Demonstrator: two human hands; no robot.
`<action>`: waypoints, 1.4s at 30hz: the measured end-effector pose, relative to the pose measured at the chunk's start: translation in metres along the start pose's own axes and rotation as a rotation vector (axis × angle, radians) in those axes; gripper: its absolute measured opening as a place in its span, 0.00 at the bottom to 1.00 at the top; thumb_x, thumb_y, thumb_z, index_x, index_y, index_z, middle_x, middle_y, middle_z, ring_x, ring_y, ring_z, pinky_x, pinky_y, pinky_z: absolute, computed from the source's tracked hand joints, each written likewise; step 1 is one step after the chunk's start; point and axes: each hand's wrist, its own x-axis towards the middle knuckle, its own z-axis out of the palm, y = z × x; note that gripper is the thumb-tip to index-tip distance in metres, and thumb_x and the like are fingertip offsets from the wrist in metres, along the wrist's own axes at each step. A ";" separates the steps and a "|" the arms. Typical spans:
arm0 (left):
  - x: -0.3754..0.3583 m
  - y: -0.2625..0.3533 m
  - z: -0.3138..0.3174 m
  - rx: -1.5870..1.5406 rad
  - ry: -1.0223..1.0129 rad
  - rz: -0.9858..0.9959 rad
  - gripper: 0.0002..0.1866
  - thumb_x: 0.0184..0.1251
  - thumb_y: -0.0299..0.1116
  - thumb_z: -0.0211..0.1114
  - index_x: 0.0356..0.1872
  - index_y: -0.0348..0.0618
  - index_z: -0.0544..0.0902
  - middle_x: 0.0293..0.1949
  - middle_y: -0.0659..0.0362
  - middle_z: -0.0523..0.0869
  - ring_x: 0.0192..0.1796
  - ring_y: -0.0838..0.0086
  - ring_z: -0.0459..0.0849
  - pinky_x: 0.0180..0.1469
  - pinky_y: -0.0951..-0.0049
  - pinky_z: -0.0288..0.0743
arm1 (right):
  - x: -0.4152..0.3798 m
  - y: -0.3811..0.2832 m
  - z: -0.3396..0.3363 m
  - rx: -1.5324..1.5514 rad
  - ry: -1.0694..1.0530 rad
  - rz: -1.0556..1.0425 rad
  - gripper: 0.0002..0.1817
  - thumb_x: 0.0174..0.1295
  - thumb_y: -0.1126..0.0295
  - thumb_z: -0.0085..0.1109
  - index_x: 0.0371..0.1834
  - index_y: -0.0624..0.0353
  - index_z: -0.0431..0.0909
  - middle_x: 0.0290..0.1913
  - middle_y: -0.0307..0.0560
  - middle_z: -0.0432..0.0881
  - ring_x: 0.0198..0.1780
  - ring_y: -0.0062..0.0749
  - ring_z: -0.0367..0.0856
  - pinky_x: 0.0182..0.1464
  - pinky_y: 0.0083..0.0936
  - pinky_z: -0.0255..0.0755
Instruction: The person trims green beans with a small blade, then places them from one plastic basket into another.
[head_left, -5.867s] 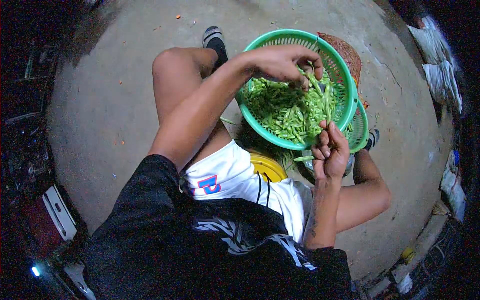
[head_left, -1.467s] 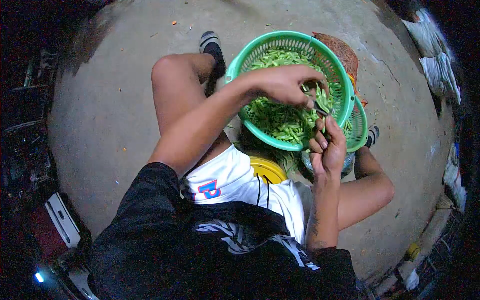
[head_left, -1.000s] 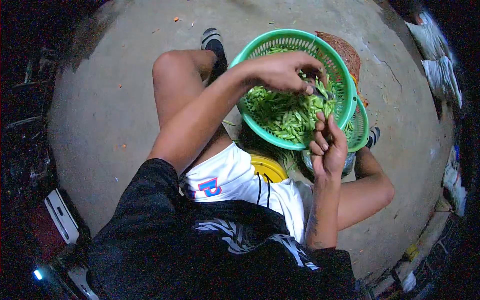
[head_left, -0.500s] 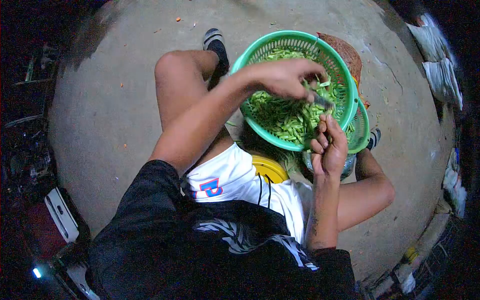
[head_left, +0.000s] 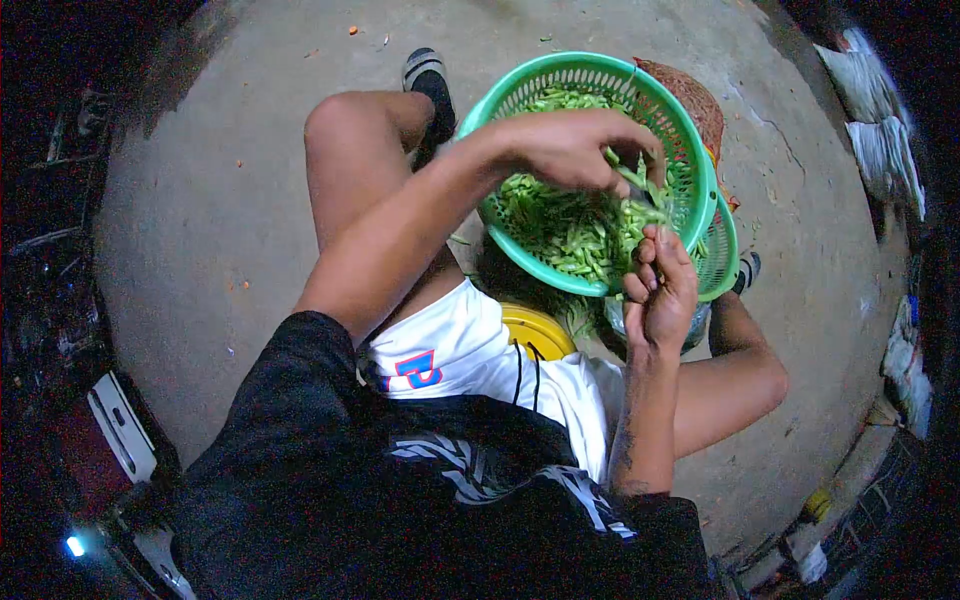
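Observation:
A green plastic basket (head_left: 500, 232) holds many cut green vegetable pieces (head_left: 575, 245). My left hand (head_left: 590, 150) reaches across over it, fingers curled round a small dark tool (head_left: 640, 195), which looks like a blade, with green strips beside the fingers. Just below, at the basket's near right rim, my right hand (head_left: 663, 290) is turned palm up, fingers bent and pinched at the tool's tip. What lies between those fingertips is too small and blurred to name.
A second green basket (head_left: 722, 262) sits under the first at the right. Behind is a reddish mesh sack (head_left: 690, 95). A yellow round object (head_left: 537, 328) is between my legs, and a clear plastic bag (head_left: 615, 318) lies below the basket. White sacks (head_left: 885, 160) are at far right.
My left hand has shifted slightly, and more green strips show by its fingers. My right hand stays nearly in place. The whole view has shifted a little.

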 end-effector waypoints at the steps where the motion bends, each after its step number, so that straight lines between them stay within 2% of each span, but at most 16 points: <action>1: 0.002 -0.005 -0.004 -0.039 0.008 -0.004 0.21 0.62 0.27 0.70 0.58 0.43 0.81 0.54 0.57 0.85 0.57 0.69 0.80 0.61 0.65 0.74 | 0.000 -0.001 0.002 0.002 -0.002 0.000 0.09 0.75 0.69 0.59 0.47 0.64 0.81 0.30 0.36 0.78 0.19 0.10 0.57 0.17 0.10 0.49; 4: -0.001 -0.002 0.001 -0.103 0.064 0.007 0.21 0.56 0.27 0.71 0.54 0.40 0.83 0.44 0.54 0.87 0.50 0.67 0.83 0.55 0.64 0.77 | 0.000 0.000 0.003 -0.013 0.024 0.003 0.08 0.75 0.69 0.59 0.46 0.63 0.81 0.29 0.36 0.77 0.18 0.09 0.57 0.17 0.11 0.49; 8: -0.002 0.002 0.015 -0.268 -0.072 -0.044 0.22 0.58 0.27 0.70 0.57 0.40 0.83 0.50 0.52 0.88 0.52 0.67 0.83 0.58 0.63 0.77 | 0.000 0.005 -0.003 -0.104 -0.005 -0.056 0.09 0.76 0.69 0.56 0.50 0.63 0.77 0.31 0.36 0.75 0.20 0.09 0.58 0.19 0.10 0.50; 10: 0.000 0.002 -0.002 -0.133 -0.080 0.017 0.21 0.59 0.26 0.69 0.56 0.40 0.84 0.52 0.54 0.88 0.53 0.68 0.83 0.60 0.64 0.76 | 0.000 0.003 -0.003 -0.140 -0.026 -0.078 0.09 0.76 0.69 0.56 0.50 0.63 0.77 0.31 0.36 0.75 0.20 0.09 0.57 0.19 0.11 0.50; 13: -0.007 0.005 -0.015 -0.152 0.032 -0.028 0.20 0.64 0.24 0.70 0.58 0.43 0.83 0.51 0.59 0.85 0.51 0.72 0.81 0.55 0.68 0.77 | 0.002 -0.006 0.006 0.000 -0.094 0.022 0.12 0.75 0.70 0.56 0.56 0.65 0.77 0.39 0.44 0.81 0.24 0.17 0.66 0.25 0.11 0.60; 15: -0.009 0.005 -0.016 -0.215 0.041 -0.097 0.20 0.64 0.24 0.70 0.58 0.44 0.83 0.51 0.59 0.85 0.49 0.74 0.81 0.53 0.70 0.78 | 0.002 -0.011 0.015 0.254 -0.117 0.106 0.19 0.76 0.72 0.51 0.67 0.68 0.71 0.51 0.54 0.81 0.37 0.29 0.77 0.45 0.20 0.75; 16: -0.009 0.000 -0.014 -0.216 0.067 -0.080 0.20 0.64 0.24 0.70 0.58 0.44 0.82 0.50 0.59 0.84 0.48 0.75 0.81 0.51 0.71 0.78 | 0.002 -0.010 0.014 0.253 -0.117 0.104 0.19 0.76 0.72 0.51 0.67 0.68 0.71 0.51 0.54 0.81 0.37 0.29 0.77 0.45 0.20 0.75; 18: -0.009 -0.003 -0.012 -0.218 0.095 -0.064 0.20 0.64 0.24 0.70 0.58 0.44 0.82 0.49 0.59 0.84 0.46 0.76 0.80 0.48 0.72 0.79 | 0.004 -0.006 0.012 0.167 -0.106 0.063 0.25 0.75 0.75 0.51 0.74 0.71 0.63 0.64 0.65 0.75 0.58 0.47 0.81 0.69 0.37 0.72; 21: -0.009 0.000 -0.012 -0.074 0.096 -0.082 0.20 0.64 0.25 0.70 0.58 0.44 0.82 0.49 0.59 0.83 0.45 0.76 0.80 0.48 0.72 0.78 | 0.000 -0.004 0.014 -0.007 -0.171 0.006 0.25 0.75 0.75 0.54 0.72 0.72 0.64 0.69 0.68 0.74 0.69 0.53 0.77 0.74 0.43 0.70; 23: -0.009 -0.001 -0.008 -0.122 0.148 -0.072 0.22 0.60 0.21 0.69 0.57 0.39 0.83 0.48 0.57 0.87 0.52 0.72 0.82 0.58 0.67 0.76 | 0.005 -0.002 0.006 -0.025 -0.125 -0.015 0.25 0.75 0.74 0.56 0.72 0.71 0.65 0.68 0.67 0.75 0.69 0.53 0.77 0.72 0.43 0.72; 25: -0.010 0.003 -0.009 -0.162 0.114 -0.108 0.21 0.61 0.24 0.70 0.58 0.42 0.83 0.50 0.58 0.86 0.53 0.71 0.81 0.58 0.67 0.76 | 0.009 -0.004 -0.002 -0.035 -0.069 -0.031 0.23 0.76 0.70 0.58 0.68 0.71 0.68 0.65 0.65 0.79 0.67 0.51 0.81 0.67 0.41 0.79; 28: -0.008 0.002 -0.006 -0.113 0.086 -0.103 0.22 0.62 0.28 0.72 0.59 0.44 0.82 0.54 0.59 0.85 0.56 0.69 0.80 0.61 0.65 0.75 | 0.015 -0.005 -0.008 0.111 -0.028 -0.096 0.21 0.77 0.67 0.57 0.67 0.68 0.71 0.67 0.61 0.78 0.69 0.49 0.78 0.69 0.41 0.76; 32: -0.006 0.001 -0.003 0.026 0.100 -0.031 0.23 0.61 0.29 0.73 0.59 0.45 0.83 0.55 0.58 0.85 0.59 0.67 0.80 0.66 0.62 0.72 | 0.012 -0.010 0.000 0.126 0.106 -0.198 0.23 0.78 0.63 0.56 0.72 0.58 0.71 0.65 0.47 0.80 0.63 0.34 0.79 0.67 0.36 0.73; 33: -0.007 0.002 -0.002 0.016 0.108 -0.065 0.23 0.61 0.30 0.73 0.59 0.44 0.82 0.54 0.59 0.85 0.58 0.69 0.80 0.66 0.63 0.72 | 0.011 -0.012 0.002 0.053 0.117 -0.218 0.23 0.77 0.65 0.59 0.71 0.59 0.73 0.56 0.44 0.83 0.54 0.27 0.81 0.59 0.30 0.75; 37: -0.003 -0.003 -0.001 -0.122 0.157 -0.079 0.24 0.60 0.30 0.74 0.59 0.43 0.82 0.52 0.60 0.85 0.55 0.71 0.79 0.64 0.66 0.72 | 0.010 -0.006 -0.007 -0.101 0.133 -0.322 0.17 0.73 0.70 0.64 0.63 0.63 0.81 0.48 0.42 0.87 0.50 0.23 0.84 0.53 0.21 0.76; 42: -0.002 -0.001 0.005 -0.064 0.130 -0.076 0.24 0.60 0.29 0.74 0.59 0.43 0.83 0.51 0.60 0.85 0.53 0.73 0.79 0.61 0.69 0.72 | 0.009 0.000 0.002 -0.076 0.142 -0.357 0.18 0.75 0.73 0.61 0.65 0.66 0.78 0.48 0.48 0.87 0.46 0.25 0.86 0.53 0.21 0.80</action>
